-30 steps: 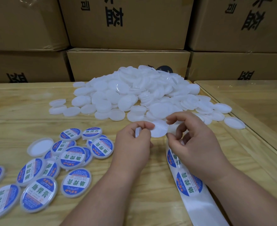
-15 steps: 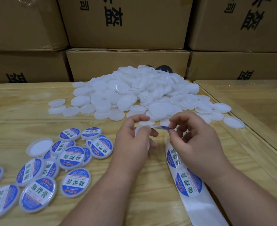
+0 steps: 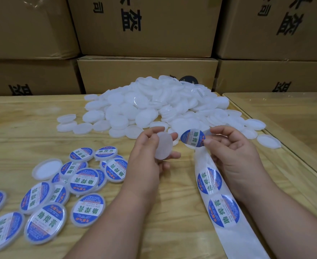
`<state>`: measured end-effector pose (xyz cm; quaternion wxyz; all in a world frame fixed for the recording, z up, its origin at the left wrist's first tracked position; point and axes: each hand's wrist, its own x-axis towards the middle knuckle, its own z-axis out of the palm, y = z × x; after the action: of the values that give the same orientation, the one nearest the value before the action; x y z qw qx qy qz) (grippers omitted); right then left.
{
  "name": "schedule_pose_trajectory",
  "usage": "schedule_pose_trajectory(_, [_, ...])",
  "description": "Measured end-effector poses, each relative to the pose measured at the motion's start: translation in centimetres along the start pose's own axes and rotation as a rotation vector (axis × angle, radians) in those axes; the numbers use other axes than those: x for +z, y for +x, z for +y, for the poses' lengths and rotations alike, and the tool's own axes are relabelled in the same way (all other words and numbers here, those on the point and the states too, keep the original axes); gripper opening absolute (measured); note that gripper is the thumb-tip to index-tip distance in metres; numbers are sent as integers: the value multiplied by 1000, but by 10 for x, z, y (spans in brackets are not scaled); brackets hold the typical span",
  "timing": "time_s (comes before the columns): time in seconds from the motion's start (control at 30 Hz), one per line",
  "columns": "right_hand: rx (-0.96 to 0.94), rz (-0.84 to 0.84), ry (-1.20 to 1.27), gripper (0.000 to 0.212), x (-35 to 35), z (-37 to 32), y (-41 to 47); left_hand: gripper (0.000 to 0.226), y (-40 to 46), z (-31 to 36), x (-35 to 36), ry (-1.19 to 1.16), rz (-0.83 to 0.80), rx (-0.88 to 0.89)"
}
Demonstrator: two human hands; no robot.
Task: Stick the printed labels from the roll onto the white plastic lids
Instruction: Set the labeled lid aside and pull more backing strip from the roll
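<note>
Your left hand [image 3: 150, 156] grips a bare lid [image 3: 163, 145]; your right hand [image 3: 232, 152] pinches a peeled label [image 3: 192, 137] beside it. Risk: off-centre contact, wrinkles.

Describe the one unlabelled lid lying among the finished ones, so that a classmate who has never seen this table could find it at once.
Start at the wooden table and go to its near left, where the labelled lids lie in a cluster. At the cluster's far left edge lies the bare lid. It alone there shows a plain white hollow with a raised rim, with no blue label.
</note>
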<state>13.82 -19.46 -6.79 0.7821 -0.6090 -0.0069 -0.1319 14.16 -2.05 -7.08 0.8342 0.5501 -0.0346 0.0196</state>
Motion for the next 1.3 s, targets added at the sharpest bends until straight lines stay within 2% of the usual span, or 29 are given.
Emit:
schedule_pose_trajectory(0.17, [107,-113,8,30,1,0,-1,32,-1,0,2,-42,-62,-5])
schedule_pose_trajectory(0.3, [151,-163,14,25,2,1,-2,30,-1,0,2,-63,-133,-29])
schedule_pose_trajectory(0.57, [179,-198,-55,41,3,3,-3,43,-3,-3,4,98,-211,-29])
schedule_pose_trajectory(0.73, [188,-202,-80,49,1,2,-2,37,-4,-3,4,122,-212,-12])
schedule_pose_trajectory(1.03, [185,-211,-77,42,1,3,-1,18,-9,2,8,202,-198,13])
schedule_pose_trajectory(1.13, [183,-213,-74,42,1,3,-1,23,-10,0,9,246,-171,46])
schedule_pose_trajectory(1.3, [177,-217,-70,41,0,3,-1,14,-10,-2,8,253,-170,60])
